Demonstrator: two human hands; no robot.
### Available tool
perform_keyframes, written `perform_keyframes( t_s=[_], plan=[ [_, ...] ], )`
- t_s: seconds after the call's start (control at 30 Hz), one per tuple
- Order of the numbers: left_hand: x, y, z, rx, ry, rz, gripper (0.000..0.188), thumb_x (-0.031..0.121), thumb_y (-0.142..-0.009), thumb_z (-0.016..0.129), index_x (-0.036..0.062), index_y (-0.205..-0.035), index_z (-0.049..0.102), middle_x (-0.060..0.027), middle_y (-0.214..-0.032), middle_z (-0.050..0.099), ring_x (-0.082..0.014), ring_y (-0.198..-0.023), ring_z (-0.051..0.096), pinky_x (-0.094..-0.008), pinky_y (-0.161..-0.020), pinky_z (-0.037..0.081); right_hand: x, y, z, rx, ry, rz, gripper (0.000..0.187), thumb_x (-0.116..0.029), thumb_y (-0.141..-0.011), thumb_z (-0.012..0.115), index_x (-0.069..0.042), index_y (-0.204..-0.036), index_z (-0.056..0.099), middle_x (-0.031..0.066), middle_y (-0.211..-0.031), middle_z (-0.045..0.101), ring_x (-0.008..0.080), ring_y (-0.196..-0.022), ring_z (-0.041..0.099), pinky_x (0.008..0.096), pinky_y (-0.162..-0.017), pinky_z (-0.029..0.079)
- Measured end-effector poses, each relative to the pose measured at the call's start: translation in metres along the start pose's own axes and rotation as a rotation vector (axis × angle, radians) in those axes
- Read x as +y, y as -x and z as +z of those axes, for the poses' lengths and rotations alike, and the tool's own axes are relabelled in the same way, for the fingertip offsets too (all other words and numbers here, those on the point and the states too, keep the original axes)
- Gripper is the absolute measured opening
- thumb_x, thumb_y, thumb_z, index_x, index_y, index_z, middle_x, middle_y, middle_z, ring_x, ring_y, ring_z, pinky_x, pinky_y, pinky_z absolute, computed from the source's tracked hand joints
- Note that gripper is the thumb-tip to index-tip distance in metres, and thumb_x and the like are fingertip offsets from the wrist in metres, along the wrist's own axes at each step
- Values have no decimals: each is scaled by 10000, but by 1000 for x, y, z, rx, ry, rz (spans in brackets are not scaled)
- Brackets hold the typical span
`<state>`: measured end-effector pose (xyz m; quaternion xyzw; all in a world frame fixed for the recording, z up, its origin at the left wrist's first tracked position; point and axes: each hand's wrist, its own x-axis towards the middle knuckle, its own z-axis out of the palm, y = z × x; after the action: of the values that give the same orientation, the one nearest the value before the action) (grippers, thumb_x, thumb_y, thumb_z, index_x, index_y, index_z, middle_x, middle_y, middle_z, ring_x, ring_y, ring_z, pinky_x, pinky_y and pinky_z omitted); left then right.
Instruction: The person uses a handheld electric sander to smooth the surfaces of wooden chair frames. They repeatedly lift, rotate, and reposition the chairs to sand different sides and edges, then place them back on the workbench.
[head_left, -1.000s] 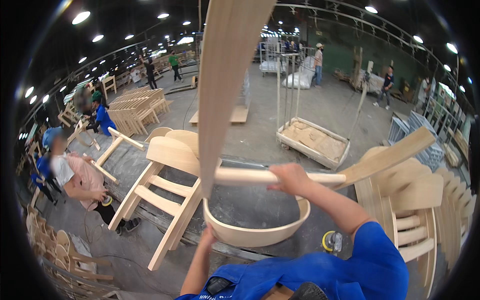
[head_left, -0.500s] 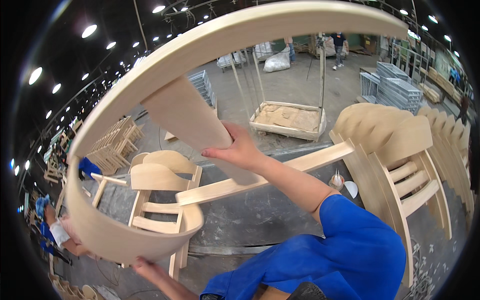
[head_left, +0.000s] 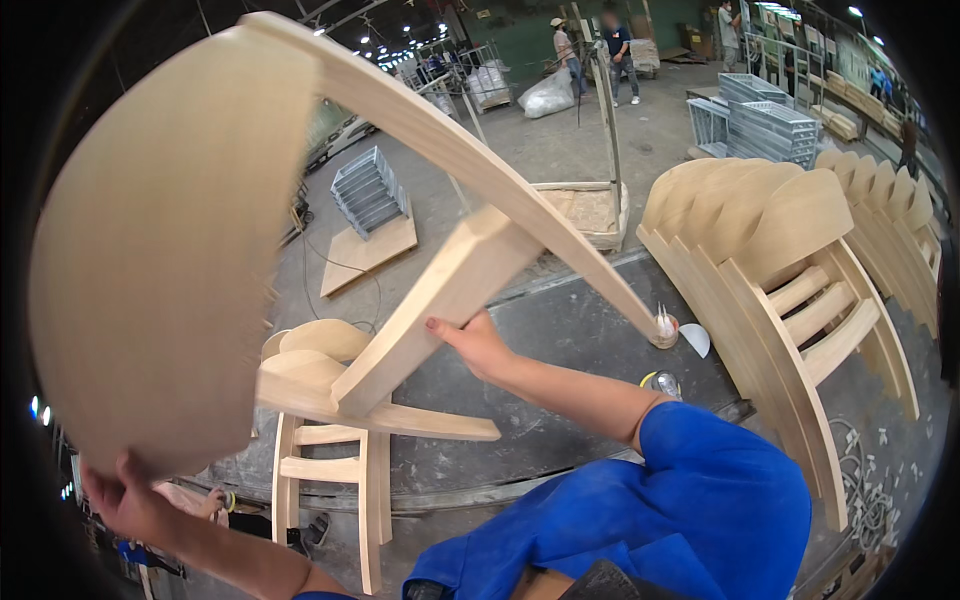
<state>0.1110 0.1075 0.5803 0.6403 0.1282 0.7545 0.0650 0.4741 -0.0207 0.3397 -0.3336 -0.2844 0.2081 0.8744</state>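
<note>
A pale wooden chair-back frame with a broad curved back panel [head_left: 180,240] is held up in the air, tilted, over the grey bench [head_left: 560,400]. My left hand [head_left: 130,500] is closed on the lower edge of that panel, thumb on the near side. Around the frame's crosspiece [head_left: 440,300] my right hand [head_left: 480,345] is closed, its thumb on the near face and the other fingers mostly hidden. One long leg [head_left: 520,205] reaches to the right toward a small cup [head_left: 664,330]; the other [head_left: 430,421] passes in front of similar frames [head_left: 318,436] standing at the left.
Stacked chair-back frames [head_left: 780,220] lean at the right, with another row [head_left: 885,215] behind. A white half-disc [head_left: 694,340] and a yellow-rimmed metallic item [head_left: 662,383] lie near the cup. Beyond stand metal racks [head_left: 770,125], a board [head_left: 368,260], a cart [head_left: 585,215] and people [head_left: 620,55].
The frame has turned in my hands: its back panel swung up at the left, and its legs now slant down to the right. My left hand moved left and up; the right shifted slightly down.
</note>
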Motion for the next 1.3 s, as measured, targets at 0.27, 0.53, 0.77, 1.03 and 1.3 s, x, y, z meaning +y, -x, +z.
perform_keyframes(
  t_s=[0.27,0.53,0.77,1.03,1.3],
  plan=[
    [-60,8,83,-460,243,134,465,288,-795,768,-31,-1074,576,-27,-983,600,-110,-924,544,-239,-824,431,40,8,-57,163,144,262,443,-276,-855,703,28,-1135,541,112,-1064,628,170,-964,609,294,-805,503],
    [-113,-6,129,-392,130,52,484,440,-879,653,-27,-1001,620,5,-861,613,-70,-801,518,-236,-720,415,-32,15,-53,-540,794,290,340,-238,-850,689,-1,-1077,601,129,-1066,639,231,-996,619,350,-827,504],
    [-120,-7,147,-401,228,114,454,447,-881,645,-1,-833,584,68,-725,482,-36,-670,383,-202,-591,308,-136,11,-53,13,1321,-944,527,-142,-687,779,-27,-1154,566,166,-1145,568,350,-1112,522,423,-970,403],
    [-116,-3,149,-349,267,72,437,433,-868,669,-1,-893,625,58,-757,539,-43,-711,446,-196,-632,350,-122,-7,-63,75,1333,-393,868,-190,-717,775,-48,-1426,293,204,-1338,455,380,-1213,464,428,-1013,389],
    [-122,0,134,-351,249,53,443,437,-861,678,-1,-886,614,61,-752,524,-36,-708,432,-188,-622,334,-113,-16,-65,24,1264,-420,842,-152,-737,750,-46,-1433,289,213,-1349,454,369,-1226,464,418,-1016,389]
  ],
)
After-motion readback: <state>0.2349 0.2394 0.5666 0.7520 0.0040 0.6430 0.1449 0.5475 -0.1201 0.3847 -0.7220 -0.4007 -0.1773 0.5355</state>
